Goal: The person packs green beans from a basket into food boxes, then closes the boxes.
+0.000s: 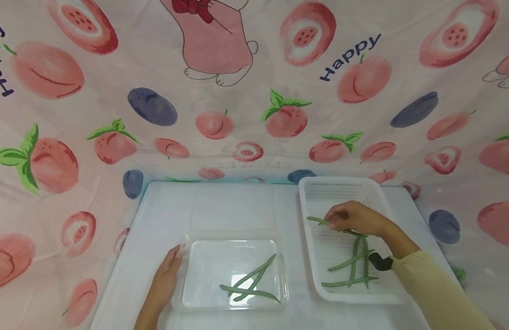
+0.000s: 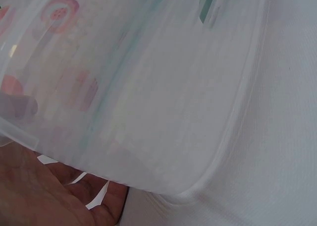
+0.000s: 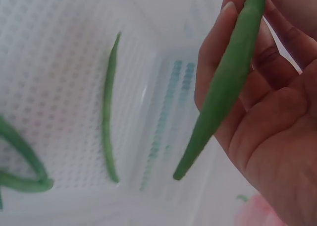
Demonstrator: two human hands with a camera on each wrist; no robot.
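My right hand [image 1: 355, 217] pinches a green bean [image 3: 223, 92] over the white perforated basket [image 1: 306, 243]. One tapered end of that bean sticks out past the fingers in the right wrist view. Several other green beans [image 1: 348, 260] lie crossed on the basket floor. At the left, my left hand [image 1: 165, 277] holds the side rim of a clear plastic container [image 1: 183, 270], its fingers [image 2: 111, 203] bent against the outer wall. A few green beans [image 1: 254, 292] lie crossing each other inside the container, toward its front right.
Behind the container, its clear lid [image 1: 234, 206] lies folded back on the white table [image 1: 155, 215]. A fruit-print cloth [image 1: 246, 101] rises at the back and both sides. A strip of table separates container and basket. A dark band [image 1: 380, 262] sits at my right wrist.
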